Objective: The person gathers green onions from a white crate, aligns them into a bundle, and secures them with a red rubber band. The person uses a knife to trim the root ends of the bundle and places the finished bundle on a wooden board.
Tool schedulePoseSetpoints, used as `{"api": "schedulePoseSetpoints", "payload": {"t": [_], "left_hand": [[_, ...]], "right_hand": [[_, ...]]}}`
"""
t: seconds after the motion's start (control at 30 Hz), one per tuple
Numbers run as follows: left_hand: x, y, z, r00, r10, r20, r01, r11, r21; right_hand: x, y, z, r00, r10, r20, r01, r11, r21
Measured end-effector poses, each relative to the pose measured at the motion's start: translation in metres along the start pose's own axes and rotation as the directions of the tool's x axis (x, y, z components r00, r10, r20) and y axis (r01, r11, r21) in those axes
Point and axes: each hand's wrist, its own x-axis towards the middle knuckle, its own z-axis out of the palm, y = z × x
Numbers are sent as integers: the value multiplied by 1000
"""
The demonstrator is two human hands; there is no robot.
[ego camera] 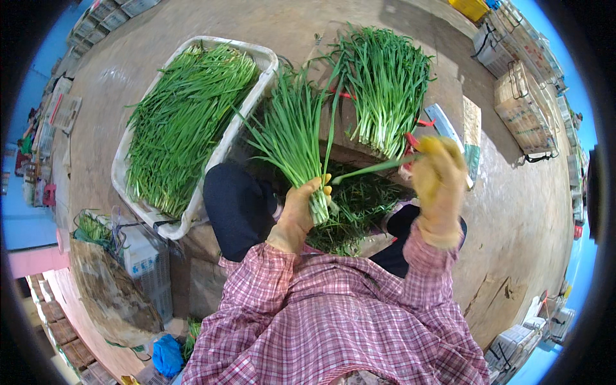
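A bunch of long green leafy stalks, probably garlic chives (293, 130), is gripped near its pale cut ends by my gloved left hand (301, 204). My right hand (439, 178), in a yellowish glove and blurred, is raised at the right with a single green leaf (373, 169) stretching leftward from its fingers. Beyond both hands lies a larger pile of the same stalks (385, 86), with red ties near it. To the left, a white plastic crate (245, 113) holds many more stalks. Loose trimmings (361, 211) lie between my knees.
A pale blue flat-sided object (445, 125) lies beside the pile, close to my right hand. Wrapped bales (524, 108) stand at the right. A white perforated crate (149, 264) and a blue plastic bag (167, 355) are at the lower left.
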Motion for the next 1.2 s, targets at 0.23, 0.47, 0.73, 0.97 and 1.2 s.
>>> {"api": "schedulePoseSetpoints", "payload": {"t": [0.23, 0.47, 0.73, 0.97, 1.2], "left_hand": [[2, 0, -4, 998, -43, 40, 47, 994, -99], [-4, -6, -14, 952, 198, 235, -232, 965, 126], [19, 73, 40, 725, 482, 492, -688, 487, 538], [69, 147, 96, 460, 461, 759, -871, 68, 486], [106, 114, 51, 631, 263, 730, -770, 93, 631]], "right_hand": [[-27, 14, -41, 834, 546, 70, -278, 527, -803], [-18, 82, 54, 607, 616, 502, -360, 776, -518], [47, 40, 94, 878, 249, 408, -185, 964, -189], [96, 21, 91, 899, 0, 437, 120, 962, -245], [91, 95, 83, 884, 68, 463, 75, 956, -284]]}}
